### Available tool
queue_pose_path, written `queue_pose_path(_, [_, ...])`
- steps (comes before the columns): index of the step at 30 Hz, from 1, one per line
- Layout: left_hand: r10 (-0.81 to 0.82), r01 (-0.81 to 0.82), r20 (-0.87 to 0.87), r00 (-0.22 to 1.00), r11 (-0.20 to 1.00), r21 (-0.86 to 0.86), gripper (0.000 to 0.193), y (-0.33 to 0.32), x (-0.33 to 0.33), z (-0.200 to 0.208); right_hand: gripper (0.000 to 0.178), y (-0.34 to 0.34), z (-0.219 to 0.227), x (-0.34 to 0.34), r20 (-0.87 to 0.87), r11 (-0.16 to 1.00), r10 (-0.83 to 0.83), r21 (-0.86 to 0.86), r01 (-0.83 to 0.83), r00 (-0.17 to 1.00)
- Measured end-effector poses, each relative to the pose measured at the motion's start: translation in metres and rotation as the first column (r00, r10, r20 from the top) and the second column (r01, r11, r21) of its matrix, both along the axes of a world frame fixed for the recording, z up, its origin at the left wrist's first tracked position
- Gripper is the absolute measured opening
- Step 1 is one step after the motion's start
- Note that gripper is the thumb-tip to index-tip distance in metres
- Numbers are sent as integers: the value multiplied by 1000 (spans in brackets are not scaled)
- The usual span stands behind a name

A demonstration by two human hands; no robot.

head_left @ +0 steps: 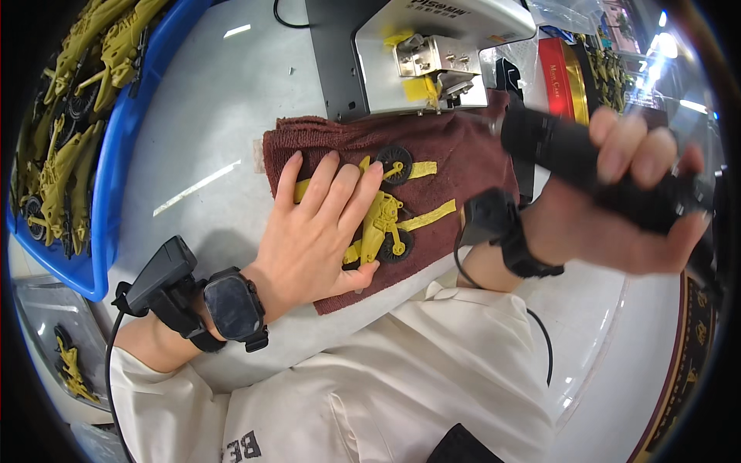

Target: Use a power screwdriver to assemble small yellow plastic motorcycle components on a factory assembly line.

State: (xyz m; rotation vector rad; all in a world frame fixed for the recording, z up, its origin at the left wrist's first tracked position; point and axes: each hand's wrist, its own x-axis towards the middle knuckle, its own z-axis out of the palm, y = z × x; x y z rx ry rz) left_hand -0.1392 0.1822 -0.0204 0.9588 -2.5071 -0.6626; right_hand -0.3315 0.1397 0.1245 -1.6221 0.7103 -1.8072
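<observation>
On a folded dark red towel (471,162) lie yellow toy motorbike pieces (378,222) with black spoked wheels (398,245). My left hand (320,212) lies over them, palm down and fingers stretched out, with the thumb against the lower piece; it hides part of them. Strips of yellow tape (429,215) reach across the towel beside the wheels. To the right, my right hand (617,208) is raised and wrapped round a black electric screwdriver (552,143). Its narrow tip points left over the towel; hand and tool are blurred by motion.
A grey screw feeder (378,65) with a metal outlet stands behind the towel. A blue bin (116,166) full of yellow motorbikes is at the left, with a clear tray (46,309) below it. A red box (556,77) sits at the far right.
</observation>
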Motion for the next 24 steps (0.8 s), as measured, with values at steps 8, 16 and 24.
queue_pose_path(8, [42,-25,-212,976,996,81,93,-6,6,5,44,-11,-14,15,-32,986,87,149,-82,996])
queue_pose_path(16, [66,-48,-240,968,996,78,90,-4,6,-3,62,46,-52,31,-153,943,329,99,-317,932])
queue_pose_path(24, [58,-35,-274,960,995,88,89,-6,1,1,57,30,-58,21,-197,930,357,167,-328,913])
